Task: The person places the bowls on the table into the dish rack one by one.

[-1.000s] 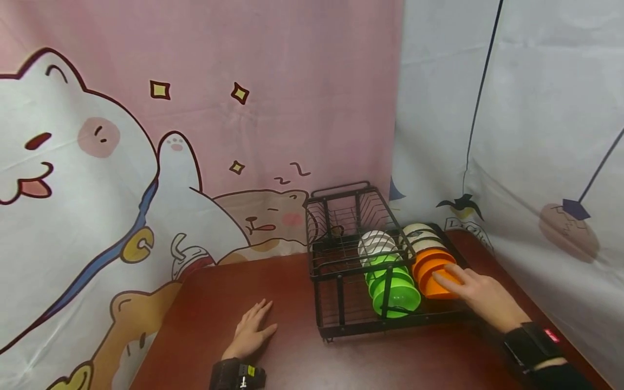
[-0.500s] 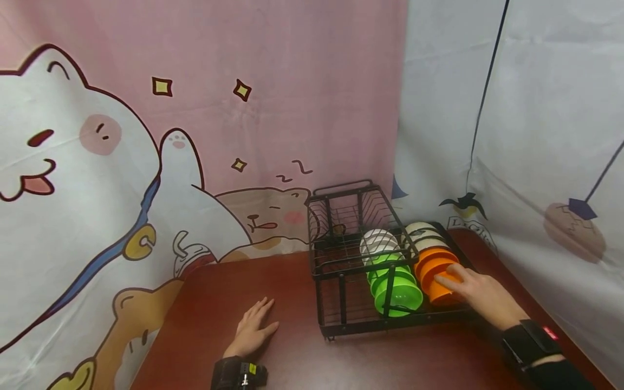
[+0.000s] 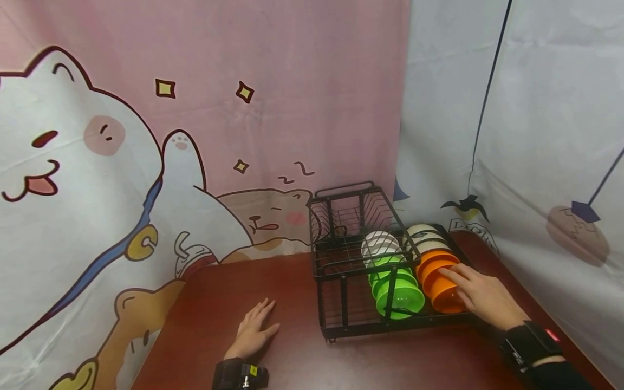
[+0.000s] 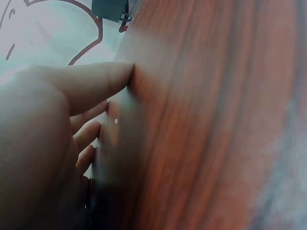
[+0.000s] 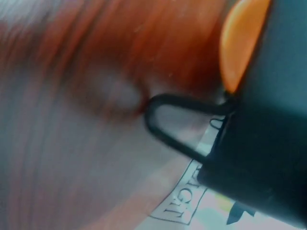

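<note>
My right hand (image 3: 487,298) reaches over a row of orange bowls (image 3: 448,299) at the right side of a black wire dish rack (image 3: 343,327). Its extended fingers touch the upper rims of the front bowls. The bowls stand on edge, tilted, one behind another. In the right wrist view an orange bowl (image 5: 242,45) shows beside a dark edge with a wire loop (image 5: 165,98); no hand shows there. My left hand (image 3: 248,331) lies with spread fingers on the table, left of the rack. Its thumb and fingertips (image 4: 115,74) touch the wood in the left wrist view.
Green bowls (image 3: 401,298) with white bowls (image 3: 379,244) behind stand in the rack, left of the orange row. Cream bowls (image 3: 424,235) stand behind the orange ones. An upper wire basket (image 3: 358,187) rises above the rack's left part. Printed cloth (image 3: 292,108) hangs behind the reddish-brown table (image 3: 253,271).
The front orange bowl has tipped down and toward me beside the others. My right fingers have shifted from its front rim onto the row. My left hand stays in place.
</note>
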### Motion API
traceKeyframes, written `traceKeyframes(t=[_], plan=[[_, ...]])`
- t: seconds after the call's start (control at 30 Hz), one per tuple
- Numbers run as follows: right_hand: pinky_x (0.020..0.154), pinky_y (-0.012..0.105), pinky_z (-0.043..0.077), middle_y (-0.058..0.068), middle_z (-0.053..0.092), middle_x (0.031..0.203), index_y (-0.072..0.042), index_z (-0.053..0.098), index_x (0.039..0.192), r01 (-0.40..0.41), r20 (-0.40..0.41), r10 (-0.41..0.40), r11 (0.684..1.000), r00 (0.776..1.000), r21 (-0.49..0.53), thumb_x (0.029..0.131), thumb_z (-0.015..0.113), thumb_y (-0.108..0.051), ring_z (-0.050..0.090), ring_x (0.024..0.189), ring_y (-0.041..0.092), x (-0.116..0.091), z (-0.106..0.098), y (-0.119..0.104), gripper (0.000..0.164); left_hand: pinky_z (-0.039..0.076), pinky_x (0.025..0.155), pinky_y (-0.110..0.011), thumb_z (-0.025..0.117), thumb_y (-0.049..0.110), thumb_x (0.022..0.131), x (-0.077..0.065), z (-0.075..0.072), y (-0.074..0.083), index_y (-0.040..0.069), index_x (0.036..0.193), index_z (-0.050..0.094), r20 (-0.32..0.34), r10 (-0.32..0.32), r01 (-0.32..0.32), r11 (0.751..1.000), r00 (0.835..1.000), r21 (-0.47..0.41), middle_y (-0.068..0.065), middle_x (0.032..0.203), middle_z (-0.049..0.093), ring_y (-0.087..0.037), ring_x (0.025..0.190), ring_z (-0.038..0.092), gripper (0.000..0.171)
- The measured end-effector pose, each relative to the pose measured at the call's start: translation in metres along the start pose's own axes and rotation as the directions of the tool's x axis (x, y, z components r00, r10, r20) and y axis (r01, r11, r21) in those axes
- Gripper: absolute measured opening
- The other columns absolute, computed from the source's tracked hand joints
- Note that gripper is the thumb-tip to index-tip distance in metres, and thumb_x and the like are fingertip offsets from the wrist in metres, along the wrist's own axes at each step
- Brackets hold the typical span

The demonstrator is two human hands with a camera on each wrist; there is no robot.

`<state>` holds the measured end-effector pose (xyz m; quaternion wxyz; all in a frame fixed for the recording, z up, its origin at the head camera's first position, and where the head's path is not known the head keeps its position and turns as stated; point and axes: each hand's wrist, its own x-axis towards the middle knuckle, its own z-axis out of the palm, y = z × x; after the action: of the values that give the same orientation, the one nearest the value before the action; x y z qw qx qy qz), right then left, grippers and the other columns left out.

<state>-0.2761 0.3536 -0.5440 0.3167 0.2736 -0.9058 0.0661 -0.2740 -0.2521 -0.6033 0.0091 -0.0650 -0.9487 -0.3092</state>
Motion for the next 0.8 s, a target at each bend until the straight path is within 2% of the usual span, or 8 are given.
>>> traceKeyframes(t=[0.23,0.5,0.73,0.8], plan=[[0.065,0.036,0.057,0.002,0.067,0.115,-0.022,0.068,0.132,-0.055,0.024,0.054,0.998,0.998,0.015,0.079,0.085,-0.027,0.063,0.081,0.015,-0.0052,0.0,-0.001,0.055,0.02,0.119,-0.074,0.071,0.039,0.095,0.0011,0.001,-0.0012,0.018,0.155,0.049,0.01,-0.009,0.009,1.0,1.0,0.006,-0.009,0.168,0.039,-0.04,0.157,0.027,0.067],[0.059,0.03,0.053,0.001,0.065,0.114,-0.022,0.067,0.132,-0.06,0.019,0.059,0.998,0.998,0.023,0.079,0.086,-0.038,0.06,0.075,0.011,-0.006,0.0028,-0.0009,0.058,0.019,0.119,-0.074,0.071,0.04,0.095,0.0016,0.0004,-0.0005,0.019,0.155,0.049,0.011,-0.017,0.017,1.0,1.0,0.009,-0.009,0.168,0.038,-0.04,0.157,0.026,0.068],[0.063,0.036,0.057,0.004,0.066,0.114,-0.022,0.069,0.131,-0.032,-0.05,0.032,0.999,0.998,-0.003,0.072,0.089,-0.041,0.064,0.082,0.017,-0.0087,0.0042,0.0005,0.065,0.017,0.119,-0.074,0.071,0.039,0.095,0.0023,0.0009,0.0,0.019,0.155,0.048,0.021,-0.026,0.026,1.0,0.999,0.001,-0.008,0.168,0.038,-0.039,0.158,0.025,0.067],[0.063,0.037,0.057,0.005,0.067,0.113,-0.021,0.07,0.13,-0.014,-0.077,0.014,1.0,0.997,-0.01,0.073,0.088,-0.044,0.065,0.083,0.019,-0.0089,0.004,0.0006,0.064,0.016,0.119,-0.075,0.07,0.039,0.096,0.0022,0.0004,0.0012,0.018,0.155,0.048,0.022,-0.037,0.037,0.999,0.999,-0.011,-0.009,0.168,0.038,-0.04,0.158,0.025,0.066]])
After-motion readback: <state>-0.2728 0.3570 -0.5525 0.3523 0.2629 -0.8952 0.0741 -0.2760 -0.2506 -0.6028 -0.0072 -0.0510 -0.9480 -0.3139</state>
